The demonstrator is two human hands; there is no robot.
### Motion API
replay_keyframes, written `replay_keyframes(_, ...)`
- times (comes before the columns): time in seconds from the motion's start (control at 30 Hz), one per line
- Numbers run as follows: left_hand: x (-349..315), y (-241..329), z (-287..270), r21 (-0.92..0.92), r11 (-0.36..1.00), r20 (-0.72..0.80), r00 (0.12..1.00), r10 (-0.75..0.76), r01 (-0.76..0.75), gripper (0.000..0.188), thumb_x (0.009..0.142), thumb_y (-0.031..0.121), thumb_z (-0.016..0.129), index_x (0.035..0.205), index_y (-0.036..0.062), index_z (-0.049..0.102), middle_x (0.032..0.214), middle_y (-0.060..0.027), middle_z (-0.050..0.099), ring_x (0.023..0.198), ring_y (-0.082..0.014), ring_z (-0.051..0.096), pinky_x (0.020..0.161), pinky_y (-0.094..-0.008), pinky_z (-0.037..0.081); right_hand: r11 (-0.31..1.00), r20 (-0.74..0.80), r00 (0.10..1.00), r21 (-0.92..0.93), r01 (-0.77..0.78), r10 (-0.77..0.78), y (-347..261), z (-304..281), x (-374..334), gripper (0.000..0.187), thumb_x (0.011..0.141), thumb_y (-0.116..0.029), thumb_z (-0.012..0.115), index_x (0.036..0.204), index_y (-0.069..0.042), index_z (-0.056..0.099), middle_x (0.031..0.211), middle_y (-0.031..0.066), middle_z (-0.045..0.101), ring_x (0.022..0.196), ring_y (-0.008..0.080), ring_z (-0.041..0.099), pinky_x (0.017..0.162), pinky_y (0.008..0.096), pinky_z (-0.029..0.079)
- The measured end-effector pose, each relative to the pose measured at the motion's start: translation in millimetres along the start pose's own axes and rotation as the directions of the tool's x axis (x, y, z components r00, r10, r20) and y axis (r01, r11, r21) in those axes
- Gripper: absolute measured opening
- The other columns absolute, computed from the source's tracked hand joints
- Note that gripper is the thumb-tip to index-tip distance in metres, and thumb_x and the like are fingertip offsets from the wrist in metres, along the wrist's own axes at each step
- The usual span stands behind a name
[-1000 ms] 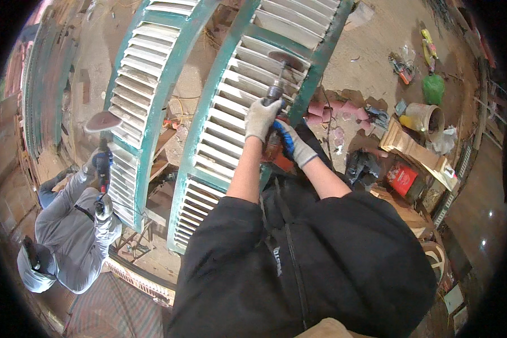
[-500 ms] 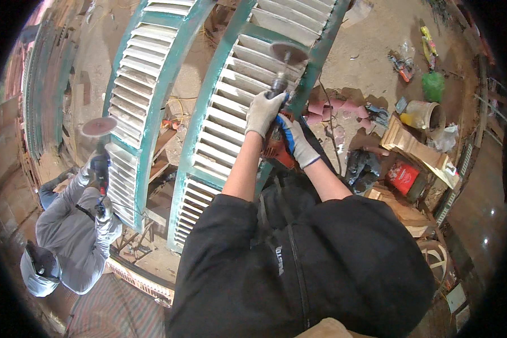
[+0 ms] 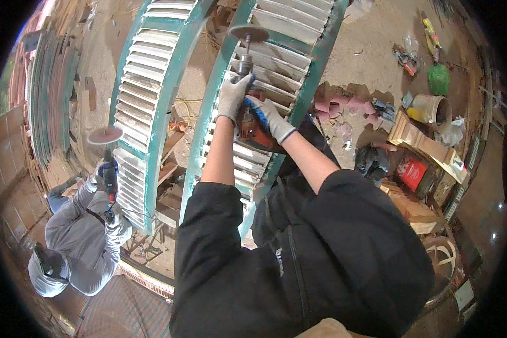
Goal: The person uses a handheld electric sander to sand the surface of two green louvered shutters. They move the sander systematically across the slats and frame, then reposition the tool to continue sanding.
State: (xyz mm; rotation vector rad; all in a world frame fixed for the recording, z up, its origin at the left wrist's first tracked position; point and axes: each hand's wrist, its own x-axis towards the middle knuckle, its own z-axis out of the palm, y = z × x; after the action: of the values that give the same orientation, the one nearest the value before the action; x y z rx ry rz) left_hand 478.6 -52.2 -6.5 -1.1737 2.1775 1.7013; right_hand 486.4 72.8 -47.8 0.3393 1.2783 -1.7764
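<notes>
A red electric drill [image 3: 253, 133] with a round sanding disc [image 3: 249, 34] on its chuck is held in both my gloved hands. My left hand [image 3: 232, 97] wraps the front of the body just behind the chuck. Farther back, my right hand [image 3: 269, 118] is closed round the drill's rear part. The brown disc is blurred and sits over the left stile of a louvered shutter [image 3: 305, 93] with green frame and pale, scuffed slats. Whether the disc touches the wood I cannot tell. My hands partly hide the drill's body.
At left, a co-worker [image 3: 84, 236] in grey holds a similar disc tool [image 3: 108, 174] by a second green shutter [image 3: 147, 84]. On the right are a bucket [image 3: 431, 110], a red container [image 3: 410, 173], wooden pieces [image 3: 419, 138] and a green bag [image 3: 438, 80]. Long boards [image 3: 53, 96] stand far left.
Both my hands and the drill have moved left, carrying the disc from the shutter's right side to its left stile. The co-worker's tool appears slightly lower in view.
</notes>
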Motion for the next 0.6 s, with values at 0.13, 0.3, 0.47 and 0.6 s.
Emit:
replay_keyframes(0.13, -24, 0, 40, 0.127, 0.988, 0.098, 0.992, 0.074, -0.086, 0.039, 0.081, 0.036, 0.069, 0.093, -0.0015, 0.068, 0.080, -0.0068, 0.067, 0.072, -0.0108, 0.058, 0.067, -0.0283, 0.047, 0.996, -0.165, 0.986, 0.081, 0.030, -0.016, 3, -30, -40, 0.034, 0.082, -0.033, 0.070, 0.102, -0.006, 0.065, 0.085, 0.0006, 0.063, 0.074, 0.0120, 0.058, 0.068, 0.0266, 0.047)
replay_keyframes(0.3, -55, -11, 83, 0.086, 0.994, 0.190, 0.978, -0.084, 0.068, 0.038, 0.081, 0.034, 0.067, 0.094, -0.0012, 0.068, 0.082, -0.0088, 0.069, 0.075, -0.0128, 0.060, 0.071, -0.0294, 0.048, 0.976, -0.200, 0.977, 0.214, -0.028, 0.072, 6, -70, -84, 0.029, 0.086, -0.024, 0.067, 0.108, -0.007, 0.062, 0.092, 0.0020, 0.064, 0.081, 0.0129, 0.061, 0.073, 0.0279, 0.049)
replay_keyframes(0.47, -44, -27, 61, 0.204, 0.973, 0.112, 0.985, -0.134, 0.109, 0.043, 0.079, 0.040, 0.070, 0.094, -0.0013, 0.069, 0.082, -0.0095, 0.070, 0.072, -0.0123, 0.061, 0.068, -0.0298, 0.049, 0.970, -0.180, 0.976, 0.228, -0.081, 0.124, 21, -50, -66, 0.029, 0.084, -0.023, 0.069, 0.108, -0.008, 0.063, 0.093, 0.0023, 0.064, 0.083, 0.0132, 0.061, 0.072, 0.0284, 0.049)
replay_keyframes(0.6, -30, -23, 33, 0.044, 0.996, 0.195, 0.977, -0.086, 0.079, 0.043, 0.079, 0.038, 0.071, 0.090, -0.0029, 0.069, 0.078, -0.0070, 0.068, 0.070, -0.0111, 0.059, 0.065, -0.0284, 0.047, 0.950, -0.167, 0.968, 0.281, -0.136, 0.188, 37, -28, -44, 0.035, 0.079, -0.032, 0.074, 0.106, -0.012, 0.065, 0.089, 0.0023, 0.064, 0.072, 0.0126, 0.057, 0.063, 0.0277, 0.045)
